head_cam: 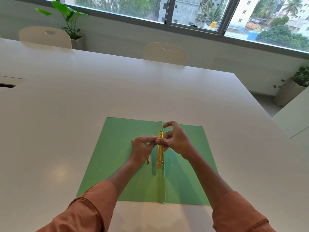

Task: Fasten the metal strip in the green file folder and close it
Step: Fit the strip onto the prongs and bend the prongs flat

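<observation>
The green file folder (117, 158) lies open and flat on the white table, spine running away from me. A yellow metal strip (160, 153) stands along the spine, lifted slightly off the folder. My right hand (175, 141) pinches the strip near its upper part between thumb and fingers. My left hand (142, 148) meets it from the left, fingertips closed on the same part of the strip. A second thin metal piece (148, 160) pokes out below my left hand; its upper part is hidden by the hand.
The white table (83, 101) stretches far ahead and to both sides. Two white chairs (165, 53) stand at its far edge. Potted plants (71, 25) sit by the window wall. A second white surface (294, 118) lies at the right.
</observation>
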The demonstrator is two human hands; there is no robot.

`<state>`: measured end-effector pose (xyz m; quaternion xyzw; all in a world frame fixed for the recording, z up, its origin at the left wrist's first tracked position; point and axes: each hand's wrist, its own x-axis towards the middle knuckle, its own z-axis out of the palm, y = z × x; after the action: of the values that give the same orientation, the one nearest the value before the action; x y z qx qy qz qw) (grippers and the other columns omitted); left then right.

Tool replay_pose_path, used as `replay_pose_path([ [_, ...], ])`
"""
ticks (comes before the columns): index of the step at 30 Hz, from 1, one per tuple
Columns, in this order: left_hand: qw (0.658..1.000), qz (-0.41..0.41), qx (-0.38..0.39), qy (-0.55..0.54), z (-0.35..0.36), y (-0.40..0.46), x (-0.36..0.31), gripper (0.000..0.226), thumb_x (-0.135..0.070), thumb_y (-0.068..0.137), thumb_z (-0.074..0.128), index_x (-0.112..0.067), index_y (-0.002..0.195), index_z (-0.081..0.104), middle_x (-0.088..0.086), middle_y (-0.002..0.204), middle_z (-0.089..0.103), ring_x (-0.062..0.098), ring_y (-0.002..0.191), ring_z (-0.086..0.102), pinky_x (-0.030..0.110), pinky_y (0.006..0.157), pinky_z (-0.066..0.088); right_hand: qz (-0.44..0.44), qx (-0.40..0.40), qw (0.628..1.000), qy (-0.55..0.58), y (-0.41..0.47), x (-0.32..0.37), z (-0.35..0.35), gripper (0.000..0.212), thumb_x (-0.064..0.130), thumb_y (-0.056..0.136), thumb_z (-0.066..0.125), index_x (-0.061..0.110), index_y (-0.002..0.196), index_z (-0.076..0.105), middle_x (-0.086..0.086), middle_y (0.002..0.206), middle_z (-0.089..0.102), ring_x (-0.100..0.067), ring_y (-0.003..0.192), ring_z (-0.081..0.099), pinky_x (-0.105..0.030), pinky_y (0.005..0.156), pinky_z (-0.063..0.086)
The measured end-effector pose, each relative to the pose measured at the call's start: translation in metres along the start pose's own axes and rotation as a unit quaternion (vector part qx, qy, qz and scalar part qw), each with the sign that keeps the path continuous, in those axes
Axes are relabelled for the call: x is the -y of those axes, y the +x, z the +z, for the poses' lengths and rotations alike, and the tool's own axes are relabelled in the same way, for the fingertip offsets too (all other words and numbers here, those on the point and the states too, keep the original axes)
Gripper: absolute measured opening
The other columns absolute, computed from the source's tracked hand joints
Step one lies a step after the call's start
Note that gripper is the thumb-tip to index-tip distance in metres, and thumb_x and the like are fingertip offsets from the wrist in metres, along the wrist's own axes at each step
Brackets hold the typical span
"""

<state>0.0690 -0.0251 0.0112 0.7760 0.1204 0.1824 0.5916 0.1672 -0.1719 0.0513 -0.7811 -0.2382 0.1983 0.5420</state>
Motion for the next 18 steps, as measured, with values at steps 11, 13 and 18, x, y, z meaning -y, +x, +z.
replay_pose_path([
  [11,0.999,0.024,0.010,0.034,-0.0008,0.0030,0.0016,0.013,-0.018,0.091,0.078,-0.017,0.101,0.087,0.003,0.096,0.085,0.027,0.095,0.076,0.071,0.096,0.048,0.003,0.002,1.000,-0.012,0.0017,-0.0005,0.0011,0.061,0.017,0.072,0.095,0.020,0.114,0.052,-0.019,0.072,0.076,-0.034,0.054,0.073,-0.039,0.055,0.064],
  [13,0.999,0.029,0.011,0.038,-0.0008,0.0032,0.0021,0.013,-0.017,0.092,0.078,-0.017,0.100,0.087,0.002,0.095,0.085,0.026,0.094,0.076,0.070,0.096,0.048,0.006,0.003,1.000,-0.011,0.0014,-0.0011,0.0006,0.061,0.019,0.070,0.096,0.019,0.113,0.052,-0.020,0.072,0.077,-0.033,0.053,0.073,-0.037,0.053,0.064],
  [18,0.999,0.025,0.013,0.038,-0.0007,0.0034,0.0011,0.013,-0.015,0.093,0.076,-0.016,0.101,0.087,0.003,0.096,0.084,0.026,0.095,0.076,0.070,0.096,0.048,0.011,0.005,1.000,-0.002,0.0008,0.0007,0.0007,0.061,0.019,0.069,0.096,0.017,0.112,0.053,-0.021,0.072,0.076,-0.033,0.053,0.073,-0.036,0.052,0.063],
])
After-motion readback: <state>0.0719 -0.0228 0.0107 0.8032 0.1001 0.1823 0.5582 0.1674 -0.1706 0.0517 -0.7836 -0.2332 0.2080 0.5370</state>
